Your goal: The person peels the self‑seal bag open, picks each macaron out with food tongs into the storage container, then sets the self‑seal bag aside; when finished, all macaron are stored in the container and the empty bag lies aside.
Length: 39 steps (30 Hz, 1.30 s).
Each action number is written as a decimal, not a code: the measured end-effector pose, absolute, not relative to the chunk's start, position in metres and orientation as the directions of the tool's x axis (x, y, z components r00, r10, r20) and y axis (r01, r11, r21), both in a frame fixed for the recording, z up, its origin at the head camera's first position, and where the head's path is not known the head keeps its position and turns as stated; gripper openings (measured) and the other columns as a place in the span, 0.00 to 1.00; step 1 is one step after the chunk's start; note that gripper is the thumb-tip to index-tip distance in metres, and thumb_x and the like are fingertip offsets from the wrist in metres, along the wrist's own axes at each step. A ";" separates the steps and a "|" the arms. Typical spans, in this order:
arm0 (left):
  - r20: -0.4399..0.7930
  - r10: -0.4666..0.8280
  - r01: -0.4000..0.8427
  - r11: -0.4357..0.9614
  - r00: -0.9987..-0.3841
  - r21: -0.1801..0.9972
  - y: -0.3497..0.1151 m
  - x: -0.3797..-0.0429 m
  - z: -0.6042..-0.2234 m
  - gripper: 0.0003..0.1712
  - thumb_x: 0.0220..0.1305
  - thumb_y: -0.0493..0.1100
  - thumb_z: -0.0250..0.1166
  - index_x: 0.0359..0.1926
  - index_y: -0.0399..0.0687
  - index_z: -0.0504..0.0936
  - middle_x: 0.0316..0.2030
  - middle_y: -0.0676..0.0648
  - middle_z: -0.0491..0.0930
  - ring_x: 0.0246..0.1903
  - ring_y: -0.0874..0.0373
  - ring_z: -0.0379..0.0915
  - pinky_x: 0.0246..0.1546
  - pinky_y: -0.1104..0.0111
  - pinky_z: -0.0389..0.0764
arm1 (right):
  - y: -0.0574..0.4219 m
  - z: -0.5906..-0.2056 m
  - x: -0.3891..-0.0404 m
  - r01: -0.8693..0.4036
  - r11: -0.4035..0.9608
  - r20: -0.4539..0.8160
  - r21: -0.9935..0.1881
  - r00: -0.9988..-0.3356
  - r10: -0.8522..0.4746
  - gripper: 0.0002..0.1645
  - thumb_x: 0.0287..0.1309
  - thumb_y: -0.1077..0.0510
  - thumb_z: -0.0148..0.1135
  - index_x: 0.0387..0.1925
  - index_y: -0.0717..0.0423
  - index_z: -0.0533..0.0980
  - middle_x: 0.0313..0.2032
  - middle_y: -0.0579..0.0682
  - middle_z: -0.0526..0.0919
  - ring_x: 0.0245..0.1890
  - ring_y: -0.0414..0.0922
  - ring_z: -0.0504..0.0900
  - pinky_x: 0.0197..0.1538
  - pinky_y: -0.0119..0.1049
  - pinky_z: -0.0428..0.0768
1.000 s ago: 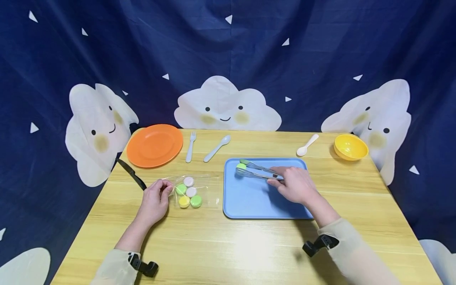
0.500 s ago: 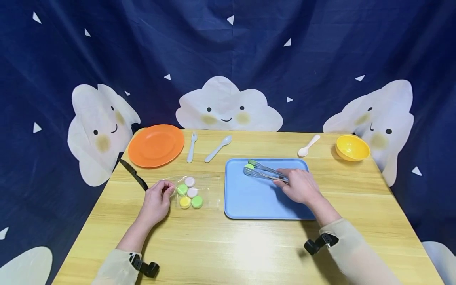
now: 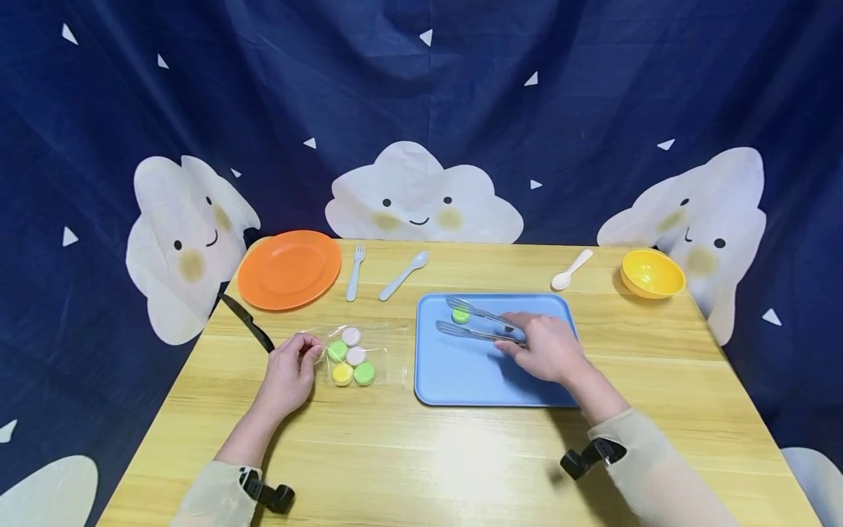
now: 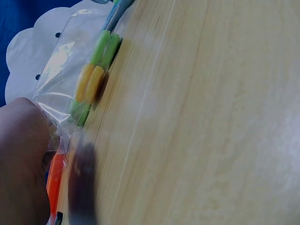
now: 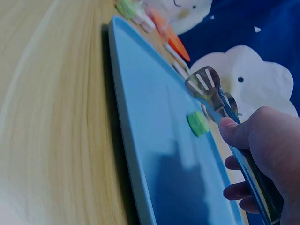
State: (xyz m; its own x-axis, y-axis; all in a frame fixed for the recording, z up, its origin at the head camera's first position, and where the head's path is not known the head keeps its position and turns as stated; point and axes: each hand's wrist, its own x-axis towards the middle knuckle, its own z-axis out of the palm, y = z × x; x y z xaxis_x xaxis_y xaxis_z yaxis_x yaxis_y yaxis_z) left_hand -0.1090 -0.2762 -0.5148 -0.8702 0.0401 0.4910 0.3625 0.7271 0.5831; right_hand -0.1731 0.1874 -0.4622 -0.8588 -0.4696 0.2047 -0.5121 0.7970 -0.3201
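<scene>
My left hand point(image 3: 290, 369) pinches the edge of a clear plastic bag point(image 3: 388, 351). Inside it lie several macarons: green point(image 3: 364, 374), yellow point(image 3: 342, 375) and pale lilac point(image 3: 352, 337). In the left wrist view, the bag point(image 4: 70, 51) hangs from my fingers over the table. Metal tongs point(image 3: 477, 335) are in my right hand point(image 3: 543, 348), gripped along their handles, with the two slotted tips spread. A single green macaron point(image 3: 460, 315) sits on the blue tray point(image 3: 448, 377), near its far left corner. The right wrist view shows the tongs point(image 5: 220, 101) apart from that macaron point(image 5: 198, 123).
Along the back of the wooden table point(image 3: 395, 454) lie an orange plate point(image 3: 290, 271), a grey-blue fork point(image 3: 355, 272), a grey-blue spoon point(image 3: 404, 276), a pale pink spoon point(image 3: 571, 270) and a yellow bowl point(image 3: 652, 274). A black knife point(image 3: 246, 322) lies by my left hand.
The tongs and green macaron shifted right a little on the tray. Then the tips spread and let go of the macaron. My left hand stays on the bag.
</scene>
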 end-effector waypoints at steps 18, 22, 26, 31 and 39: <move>0.472 0.014 0.337 0.719 -0.881 0.608 -0.276 -0.108 -0.514 0.07 0.68 0.26 0.68 0.37 0.40 0.82 0.32 0.47 0.82 0.32 0.55 0.76 0.35 0.77 0.70 | 0.136 -0.462 -0.159 -0.660 0.685 0.210 -0.309 -0.750 -0.627 0.17 0.65 0.46 0.75 0.50 0.48 0.90 0.41 0.46 0.92 0.31 0.44 0.87 0.25 0.39 0.75; 0.466 0.008 0.328 0.720 -0.885 0.612 -0.276 -0.109 -0.515 0.07 0.69 0.26 0.68 0.37 0.40 0.82 0.33 0.46 0.82 0.32 0.55 0.76 0.35 0.77 0.70 | 0.121 -0.462 -0.161 -0.695 0.656 0.196 -0.294 -0.715 -0.671 0.14 0.66 0.46 0.74 0.50 0.45 0.90 0.38 0.42 0.91 0.29 0.42 0.85 0.26 0.40 0.75; 0.456 0.005 0.320 0.718 -0.890 0.617 -0.277 -0.108 -0.515 0.05 0.70 0.28 0.68 0.38 0.39 0.82 0.34 0.45 0.83 0.33 0.54 0.77 0.36 0.77 0.71 | 0.107 -0.461 -0.162 -0.712 0.640 0.168 -0.290 -0.696 -0.698 0.11 0.67 0.47 0.73 0.48 0.42 0.90 0.34 0.39 0.90 0.22 0.39 0.76 0.25 0.41 0.73; 0.448 0.005 0.318 0.711 -0.894 0.627 -0.278 -0.107 -0.516 0.04 0.71 0.29 0.67 0.39 0.39 0.83 0.34 0.45 0.83 0.33 0.54 0.77 0.36 0.78 0.71 | 0.091 -0.461 -0.163 -0.706 0.646 0.142 -0.291 -0.699 -0.701 0.13 0.68 0.45 0.72 0.50 0.41 0.90 0.33 0.39 0.90 0.20 0.37 0.71 0.23 0.39 0.69; 0.469 0.013 0.337 0.713 -0.883 0.615 -0.278 -0.108 -0.515 0.07 0.68 0.26 0.69 0.38 0.40 0.83 0.34 0.46 0.83 0.33 0.55 0.77 0.36 0.77 0.72 | 0.077 -0.462 -0.163 -0.693 0.644 0.154 -0.326 -0.711 -0.687 0.19 0.68 0.44 0.72 0.55 0.46 0.87 0.37 0.42 0.90 0.18 0.35 0.69 0.20 0.37 0.66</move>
State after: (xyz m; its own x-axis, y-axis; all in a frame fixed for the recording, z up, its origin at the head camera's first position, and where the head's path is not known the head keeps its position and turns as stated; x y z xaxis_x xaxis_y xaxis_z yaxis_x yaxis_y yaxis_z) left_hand -0.1077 -0.2780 -0.5146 -0.8834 0.0128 0.4685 0.3366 0.7130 0.6151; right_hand -0.1627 0.0772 -0.4622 -0.7105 -0.6866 0.1541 -0.6926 0.6436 -0.3258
